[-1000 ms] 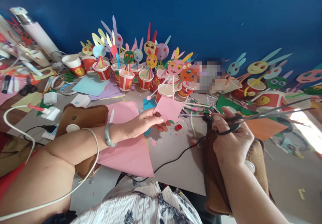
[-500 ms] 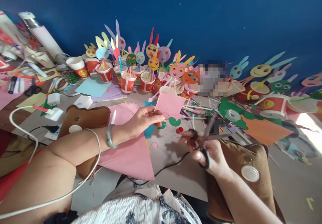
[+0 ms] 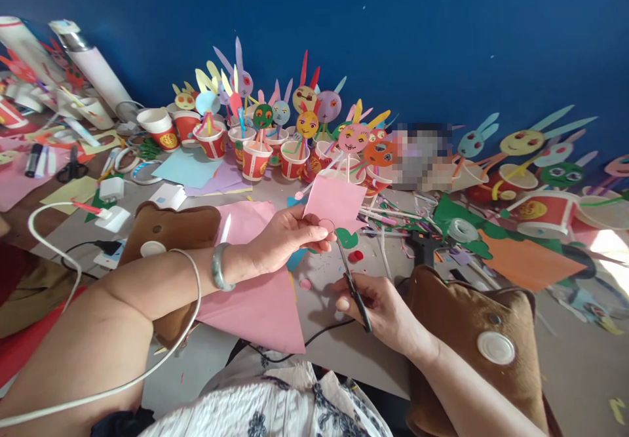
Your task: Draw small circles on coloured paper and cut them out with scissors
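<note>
My left hand [image 3: 297, 230], with a bangle on its wrist, pinches a small square of pink paper [image 3: 337, 200] by its lower left corner. A circle is drawn near that paper's lower edge, partly under my thumb. In my right hand [image 3: 376, 309] is a pair of scissors [image 3: 354, 289] with black handles. The blades point up and reach the paper's lower edge by the circle; whether they touch it I cannot tell. Below the paper, a green paper piece [image 3: 347, 238], a small red round item [image 3: 356, 256] and a pink paper disc [image 3: 305, 284] lie on the table.
Paper cups [image 3: 258, 162] with paper bunny heads on straws line the blue wall. Brown plush cushions [image 3: 472, 339] lie at both sides. A large pink sheet [image 3: 255, 312] is under my left forearm, and a white cable [image 3: 194, 293] crosses that arm. A black glue gun [image 3: 423, 247] lies right.
My right hand has turned the scissors from pointing right with spread blades to pointing up at the pink paper, and moved left toward it. My left hand keeps its hold.
</note>
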Demonstrator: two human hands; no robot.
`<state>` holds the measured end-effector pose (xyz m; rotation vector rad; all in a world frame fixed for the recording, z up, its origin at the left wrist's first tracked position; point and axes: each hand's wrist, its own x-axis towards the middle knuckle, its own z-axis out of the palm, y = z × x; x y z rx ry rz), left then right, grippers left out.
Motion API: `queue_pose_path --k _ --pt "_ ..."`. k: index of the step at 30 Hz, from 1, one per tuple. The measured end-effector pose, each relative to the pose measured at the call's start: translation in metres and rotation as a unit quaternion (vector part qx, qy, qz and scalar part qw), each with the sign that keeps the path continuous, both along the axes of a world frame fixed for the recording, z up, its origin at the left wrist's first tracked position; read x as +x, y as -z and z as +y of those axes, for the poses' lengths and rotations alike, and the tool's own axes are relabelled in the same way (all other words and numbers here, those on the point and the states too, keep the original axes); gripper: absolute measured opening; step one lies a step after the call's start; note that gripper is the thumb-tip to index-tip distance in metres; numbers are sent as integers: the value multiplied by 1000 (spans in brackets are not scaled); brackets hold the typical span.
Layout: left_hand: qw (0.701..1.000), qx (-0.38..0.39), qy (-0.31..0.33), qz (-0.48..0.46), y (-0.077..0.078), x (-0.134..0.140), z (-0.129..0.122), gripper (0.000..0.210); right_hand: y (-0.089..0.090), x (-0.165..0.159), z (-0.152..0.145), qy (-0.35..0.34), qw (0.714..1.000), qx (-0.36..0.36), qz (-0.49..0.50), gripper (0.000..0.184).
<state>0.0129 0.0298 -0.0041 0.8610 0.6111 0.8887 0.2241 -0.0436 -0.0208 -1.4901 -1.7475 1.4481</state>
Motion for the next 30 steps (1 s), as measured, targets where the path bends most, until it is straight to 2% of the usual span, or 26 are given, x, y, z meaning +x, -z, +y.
queue_pose_path --k 9,17,30 --pt "998 20 24 61 5 5 -7 22 7 -4 1 -10 999 27 38 59" --pt "991 44 61 113 3 5 -9 16 14 -5 1 -8 998 11 65 58" --pt "984 12 105 144 6 3 -13 22 13 -5 0 -7 998 12 69 56"
